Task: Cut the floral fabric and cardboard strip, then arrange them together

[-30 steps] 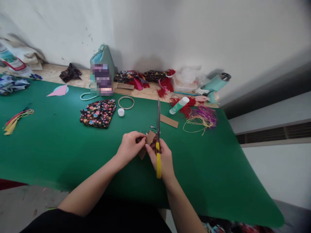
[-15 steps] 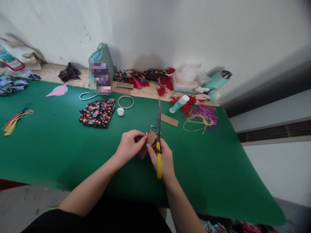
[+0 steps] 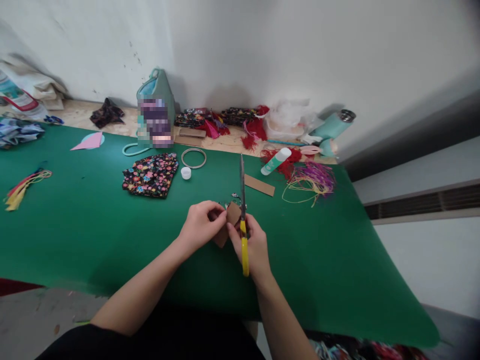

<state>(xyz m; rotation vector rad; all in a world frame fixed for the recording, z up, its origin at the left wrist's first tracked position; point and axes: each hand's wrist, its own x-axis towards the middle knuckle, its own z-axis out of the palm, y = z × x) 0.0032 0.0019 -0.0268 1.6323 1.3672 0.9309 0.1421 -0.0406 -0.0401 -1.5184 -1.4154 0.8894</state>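
Observation:
My left hand (image 3: pixel 199 227) pinches a small brown cardboard piece (image 3: pixel 228 220) just above the green table cover (image 3: pixel 86 225). My right hand (image 3: pixel 252 246) grips yellow-handled scissors (image 3: pixel 243 210), blades pointing away from me, right beside the cardboard's right edge. Both hands meet at the cardboard near the middle of the table. Small floral scraps lie just beyond the cardboard.
A floral fabric piece (image 3: pixel 150 175), a ring (image 3: pixel 194 158), a white cap (image 3: pixel 186 173), a glue bottle (image 3: pixel 276 161), a cardboard strip (image 3: pixel 259 185) and coloured raffia (image 3: pixel 311 181) lie farther back. A teal bag (image 3: pixel 155 111) and a teal bottle (image 3: pixel 332 128) stand by the wall. Tassels (image 3: pixel 22 186) lie at left.
The scissor blades have tilted slightly to the left. Both hands stay at the cardboard with almost no movement.

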